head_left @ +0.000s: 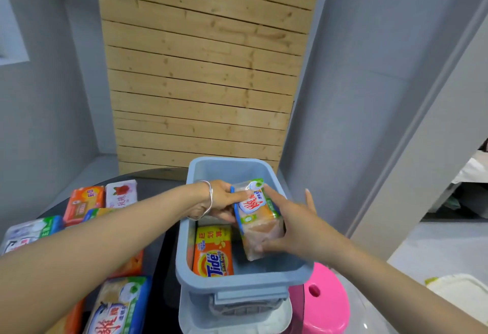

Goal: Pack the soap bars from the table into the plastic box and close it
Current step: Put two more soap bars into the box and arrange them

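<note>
A light blue plastic box [237, 282] stands open on the dark table, with an orange Tide soap bar [213, 250] lying flat inside at the left. Both hands hold a clear-wrapped soap pack [260, 224] with a blue edge and red lettering over the box's right half. My left hand [224, 199] grips its far top end; my right hand [295, 225] grips its right side and lower end. More wrapped soap bars lie on the table to the left: an orange one [83, 203], a white one with a rose [122, 193], and a blue-edged pack [120, 307].
The box sits on its whitish lid [237, 327] at the table's near edge. A pink stool [326, 299] stands at the right, below the table. Another soap pack [29, 233] lies at the far left. A wooden slat wall rises behind the table.
</note>
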Action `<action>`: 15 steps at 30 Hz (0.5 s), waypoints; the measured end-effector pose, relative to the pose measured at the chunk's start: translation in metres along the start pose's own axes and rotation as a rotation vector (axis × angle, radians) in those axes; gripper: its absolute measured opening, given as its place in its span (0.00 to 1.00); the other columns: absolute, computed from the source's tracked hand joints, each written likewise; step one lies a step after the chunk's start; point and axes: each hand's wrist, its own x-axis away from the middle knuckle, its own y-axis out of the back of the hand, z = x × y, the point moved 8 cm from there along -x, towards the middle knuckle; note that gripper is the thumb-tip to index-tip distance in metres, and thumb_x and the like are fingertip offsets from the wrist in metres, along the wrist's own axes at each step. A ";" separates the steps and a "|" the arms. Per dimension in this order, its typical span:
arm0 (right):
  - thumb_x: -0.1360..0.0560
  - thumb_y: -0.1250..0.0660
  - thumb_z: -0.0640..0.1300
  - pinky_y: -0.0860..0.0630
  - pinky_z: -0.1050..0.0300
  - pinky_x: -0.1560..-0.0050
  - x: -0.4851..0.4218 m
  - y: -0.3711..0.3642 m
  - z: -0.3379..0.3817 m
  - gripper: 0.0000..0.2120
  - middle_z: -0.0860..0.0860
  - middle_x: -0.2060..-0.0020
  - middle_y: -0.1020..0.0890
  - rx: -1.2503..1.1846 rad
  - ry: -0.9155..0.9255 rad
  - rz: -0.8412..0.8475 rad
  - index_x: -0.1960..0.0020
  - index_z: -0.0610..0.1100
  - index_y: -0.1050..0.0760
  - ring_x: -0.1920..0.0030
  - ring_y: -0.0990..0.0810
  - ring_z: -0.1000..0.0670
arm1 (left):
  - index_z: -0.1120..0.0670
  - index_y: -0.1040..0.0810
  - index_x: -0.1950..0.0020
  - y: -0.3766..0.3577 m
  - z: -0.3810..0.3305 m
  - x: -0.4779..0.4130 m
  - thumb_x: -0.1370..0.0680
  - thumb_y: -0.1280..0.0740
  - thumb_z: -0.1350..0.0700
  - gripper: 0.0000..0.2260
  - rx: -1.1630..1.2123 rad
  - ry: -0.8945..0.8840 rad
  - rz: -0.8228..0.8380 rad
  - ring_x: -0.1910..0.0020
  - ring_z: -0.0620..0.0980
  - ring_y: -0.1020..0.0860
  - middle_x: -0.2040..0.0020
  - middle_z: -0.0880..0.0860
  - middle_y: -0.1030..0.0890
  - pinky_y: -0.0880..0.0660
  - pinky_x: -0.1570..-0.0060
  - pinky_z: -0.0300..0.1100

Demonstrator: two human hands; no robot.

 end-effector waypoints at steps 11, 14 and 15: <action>0.45 0.38 0.74 0.68 0.49 0.26 -0.001 0.012 0.004 0.47 0.55 0.40 0.29 0.227 0.142 -0.174 0.29 0.59 0.35 0.33 0.36 0.55 | 0.54 0.22 0.49 0.007 -0.023 0.005 0.25 0.37 0.43 0.15 -0.374 -0.026 0.042 0.62 0.44 0.21 0.57 0.50 0.19 0.21 0.56 0.36; 0.45 0.37 0.74 0.69 0.49 0.27 0.000 0.004 0.011 0.45 0.53 0.37 0.31 0.292 0.171 -0.076 0.30 0.57 0.32 0.30 0.39 0.51 | 0.55 0.20 0.49 0.002 -0.016 0.003 0.25 0.37 0.42 0.17 -0.573 0.029 0.089 0.61 0.46 0.21 0.55 0.51 0.18 0.22 0.48 0.41; 0.42 0.34 0.72 0.70 0.47 0.27 0.000 -0.001 0.013 0.43 0.53 0.34 0.32 0.325 0.181 -0.011 0.30 0.57 0.32 0.28 0.41 0.51 | 0.56 0.19 0.47 -0.001 -0.010 0.003 0.25 0.36 0.43 0.18 -0.610 0.059 0.106 0.61 0.46 0.21 0.54 0.53 0.18 0.22 0.47 0.42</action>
